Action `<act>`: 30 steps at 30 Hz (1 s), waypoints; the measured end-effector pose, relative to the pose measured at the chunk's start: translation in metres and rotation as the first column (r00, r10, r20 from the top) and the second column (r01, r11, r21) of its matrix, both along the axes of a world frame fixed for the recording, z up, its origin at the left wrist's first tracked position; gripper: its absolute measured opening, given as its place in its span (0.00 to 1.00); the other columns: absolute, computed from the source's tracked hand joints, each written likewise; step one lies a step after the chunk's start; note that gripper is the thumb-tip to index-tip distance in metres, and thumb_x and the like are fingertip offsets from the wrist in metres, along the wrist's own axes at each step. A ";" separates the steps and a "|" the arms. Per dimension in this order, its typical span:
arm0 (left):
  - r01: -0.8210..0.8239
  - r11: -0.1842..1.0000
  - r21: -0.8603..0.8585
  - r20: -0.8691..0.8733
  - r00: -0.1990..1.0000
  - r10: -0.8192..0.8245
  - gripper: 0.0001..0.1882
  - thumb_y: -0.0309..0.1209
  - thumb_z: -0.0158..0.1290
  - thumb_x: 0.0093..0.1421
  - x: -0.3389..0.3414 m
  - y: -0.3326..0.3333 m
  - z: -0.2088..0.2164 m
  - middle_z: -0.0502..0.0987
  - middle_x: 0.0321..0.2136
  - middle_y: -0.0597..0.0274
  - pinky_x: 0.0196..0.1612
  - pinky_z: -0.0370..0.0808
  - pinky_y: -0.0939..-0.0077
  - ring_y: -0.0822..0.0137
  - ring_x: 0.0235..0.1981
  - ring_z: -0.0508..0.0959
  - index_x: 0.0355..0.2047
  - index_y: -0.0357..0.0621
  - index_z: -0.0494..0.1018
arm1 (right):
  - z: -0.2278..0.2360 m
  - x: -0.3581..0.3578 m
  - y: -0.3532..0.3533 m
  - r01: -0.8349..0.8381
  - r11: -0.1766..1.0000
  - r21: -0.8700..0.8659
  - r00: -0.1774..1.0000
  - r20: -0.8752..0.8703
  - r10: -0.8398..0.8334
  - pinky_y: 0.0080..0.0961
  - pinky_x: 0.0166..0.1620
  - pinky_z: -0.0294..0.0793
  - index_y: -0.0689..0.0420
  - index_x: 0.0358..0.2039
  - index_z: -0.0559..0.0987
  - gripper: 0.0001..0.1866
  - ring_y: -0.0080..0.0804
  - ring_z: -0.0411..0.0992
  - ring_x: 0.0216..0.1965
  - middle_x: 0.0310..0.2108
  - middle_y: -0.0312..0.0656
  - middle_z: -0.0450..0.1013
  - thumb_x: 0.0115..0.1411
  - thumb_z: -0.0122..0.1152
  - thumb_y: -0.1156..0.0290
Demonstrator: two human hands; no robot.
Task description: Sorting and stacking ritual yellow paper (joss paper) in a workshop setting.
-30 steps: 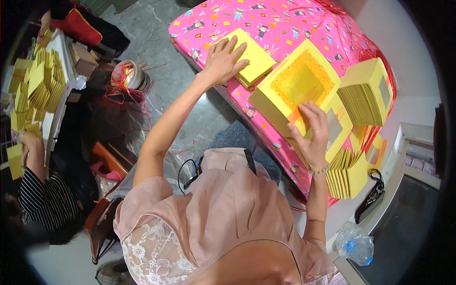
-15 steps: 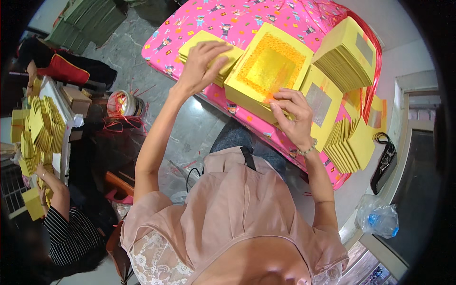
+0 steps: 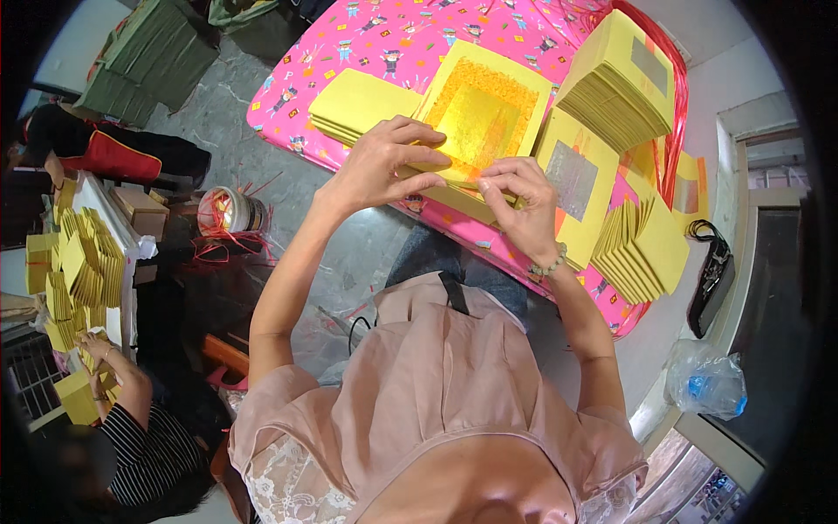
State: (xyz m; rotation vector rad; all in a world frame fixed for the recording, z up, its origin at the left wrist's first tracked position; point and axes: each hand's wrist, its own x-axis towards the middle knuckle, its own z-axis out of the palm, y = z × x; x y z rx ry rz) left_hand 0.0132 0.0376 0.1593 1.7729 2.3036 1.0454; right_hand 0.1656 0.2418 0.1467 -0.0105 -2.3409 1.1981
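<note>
At the far left of the frame, a co-worker's hand in a striped sleeve rests by heaps of folded yellow paper on a side table. To the right of that, on the floor, stands a round tub of red string. Right of the tub begins the worktop, under a pink patterned cloth, filling the upper centre. A flat pile of plain yellow sheets lies at its left part. The left hand has its grip closed on the near left edge of the stack of yellow paper with gold squares, thumb below and fingers curled over it. The right hand pinches the same stack's near edge just beside, fingertips together on the top sheets. Further right lie sheets with silver squares, a tall tilted pile above them, and a fanned pile at the lower right.
</note>
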 end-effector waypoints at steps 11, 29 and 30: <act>-0.009 0.999 0.051 -0.078 0.997 0.013 0.16 0.39 0.65 0.52 -0.004 0.004 0.002 0.81 0.44 0.59 0.50 0.75 0.64 0.58 0.47 0.78 0.38 0.45 0.83 | 0.001 -0.002 0.002 0.002 1.000 -0.024 1.000 -0.001 -0.002 0.29 0.43 0.73 0.56 0.28 0.85 0.03 0.33 0.74 0.38 0.31 0.37 0.79 0.54 0.68 0.72; -0.126 0.954 0.274 -0.441 0.865 0.241 0.29 0.36 0.62 0.56 -0.011 0.039 0.032 0.72 0.56 0.54 0.57 0.68 0.58 0.53 0.56 0.72 0.58 0.50 0.71 | 0.045 -0.042 0.045 0.062 0.982 0.177 0.998 -0.012 -0.061 0.36 0.37 0.76 0.61 0.38 0.80 0.13 0.47 0.77 0.33 0.33 0.48 0.77 0.61 0.64 0.65; -0.156 0.941 0.299 -0.439 0.853 0.281 0.28 0.35 0.61 0.56 -0.009 0.041 0.031 0.71 0.57 0.54 0.58 0.66 0.56 0.53 0.58 0.70 0.58 0.49 0.72 | 0.045 -0.051 0.051 0.089 0.993 0.076 0.996 0.017 -0.091 0.36 0.39 0.75 0.63 0.39 0.80 0.16 0.48 0.78 0.35 0.34 0.50 0.78 0.60 0.65 0.62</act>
